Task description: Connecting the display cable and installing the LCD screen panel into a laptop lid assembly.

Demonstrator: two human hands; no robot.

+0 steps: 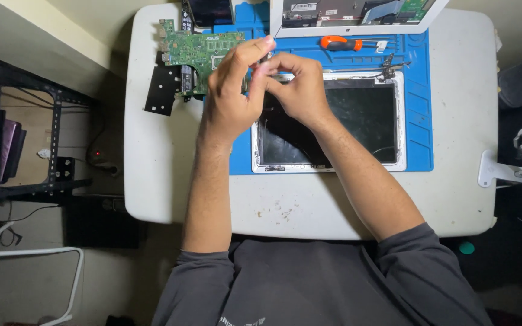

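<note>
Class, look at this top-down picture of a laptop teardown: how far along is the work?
Done: the green circuit board lies out on the white table, and the dark screen panel in its white frame lies on the blue work mat. In hand: the left hand and right hand pinch something small above the panel. Left: the orange-handled screwdriver lies unused.
</note>
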